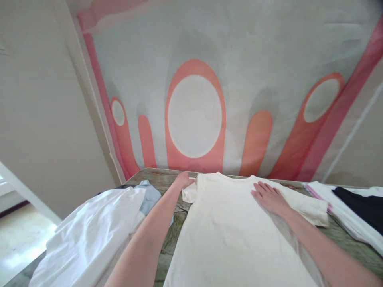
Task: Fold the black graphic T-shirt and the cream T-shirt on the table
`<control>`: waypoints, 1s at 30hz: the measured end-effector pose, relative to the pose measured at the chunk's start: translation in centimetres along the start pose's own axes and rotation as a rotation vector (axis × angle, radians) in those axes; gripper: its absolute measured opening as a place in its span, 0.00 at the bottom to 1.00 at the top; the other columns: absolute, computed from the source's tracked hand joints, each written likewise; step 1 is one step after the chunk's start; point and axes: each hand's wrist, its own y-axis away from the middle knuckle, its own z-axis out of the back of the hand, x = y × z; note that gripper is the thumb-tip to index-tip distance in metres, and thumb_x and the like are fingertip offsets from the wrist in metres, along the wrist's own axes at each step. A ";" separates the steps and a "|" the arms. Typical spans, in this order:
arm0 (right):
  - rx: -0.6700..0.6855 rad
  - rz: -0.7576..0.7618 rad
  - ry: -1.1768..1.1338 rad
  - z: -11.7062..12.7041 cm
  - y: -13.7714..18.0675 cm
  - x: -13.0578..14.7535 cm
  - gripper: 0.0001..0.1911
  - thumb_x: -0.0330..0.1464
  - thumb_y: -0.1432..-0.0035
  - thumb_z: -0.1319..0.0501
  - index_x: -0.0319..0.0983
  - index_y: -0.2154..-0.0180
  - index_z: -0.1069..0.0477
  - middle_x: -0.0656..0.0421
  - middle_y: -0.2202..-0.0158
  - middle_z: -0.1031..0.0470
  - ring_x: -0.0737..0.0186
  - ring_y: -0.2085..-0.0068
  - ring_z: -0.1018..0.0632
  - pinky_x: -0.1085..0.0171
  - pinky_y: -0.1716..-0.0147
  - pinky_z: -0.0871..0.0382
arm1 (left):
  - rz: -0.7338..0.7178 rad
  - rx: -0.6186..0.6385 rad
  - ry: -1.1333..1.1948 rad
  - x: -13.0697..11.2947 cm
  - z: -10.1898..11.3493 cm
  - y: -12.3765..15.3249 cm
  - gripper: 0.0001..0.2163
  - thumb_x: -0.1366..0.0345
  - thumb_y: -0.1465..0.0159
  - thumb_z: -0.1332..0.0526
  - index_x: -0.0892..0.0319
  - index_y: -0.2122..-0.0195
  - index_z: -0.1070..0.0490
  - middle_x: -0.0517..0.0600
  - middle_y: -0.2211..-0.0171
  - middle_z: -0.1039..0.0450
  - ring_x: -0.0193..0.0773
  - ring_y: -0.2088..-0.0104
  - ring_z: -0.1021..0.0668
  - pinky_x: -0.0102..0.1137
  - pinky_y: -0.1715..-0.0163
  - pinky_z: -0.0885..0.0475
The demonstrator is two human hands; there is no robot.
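Observation:
A cream-white T-shirt (233, 231) lies spread out, its neckline toward the far edge of the table. At the shirt's left sleeve, my left hand (183, 180) is closed, with the fingertips gripping the bunched sleeve cloth (190, 193). My right hand (271, 198) rests flat near the opposite shoulder, palm down with the fingers stretched out. The right sleeve (314, 209) extends sideways beyond that hand. The shirt's lower end runs out of view at the bottom.
White and pale blue clothes (89, 227) are heaped at the left of the wood-patterned table (175, 229). More garments, white with a black one (359, 205), lie at the right. A backdrop (194, 115) with coral shapes rises behind the table.

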 end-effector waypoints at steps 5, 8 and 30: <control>0.009 -0.003 -0.009 0.5 0.2 0.2 0.32 0.48 0.39 0.64 0.40 0.39 0.49 0.56 0.36 0.53 0.53 0.37 0.48 0.49 0.43 0.52 | 0.018 0.020 0.020 1.0 -0.1 -0.2 0.11 0.59 0.49 0.37 0.62 0.69 0.27 0.48 0.71 0.25 0.38 0.70 0.24 0.25 0.73 0.34; 0.009 -0.005 -0.016 1.0 0.4 0.4 0.32 0.48 0.39 0.64 0.41 0.39 0.48 0.56 0.36 0.52 0.53 0.37 0.48 0.49 0.43 0.52 | 0.037 -0.030 0.030 1.6 0.3 0.0 0.12 0.58 0.46 0.39 0.61 0.66 0.28 0.48 0.68 0.25 0.36 0.67 0.25 0.24 0.72 0.35; 0.024 -0.020 -0.022 1.0 0.3 0.5 0.32 0.49 0.39 0.65 0.42 0.39 0.50 0.57 0.35 0.53 0.53 0.37 0.49 0.49 0.42 0.53 | -0.436 0.040 -0.119 -9.4 -5.5 5.2 0.27 0.50 0.36 0.54 0.65 0.42 0.44 0.58 0.39 0.49 0.47 0.39 0.44 0.38 0.43 0.48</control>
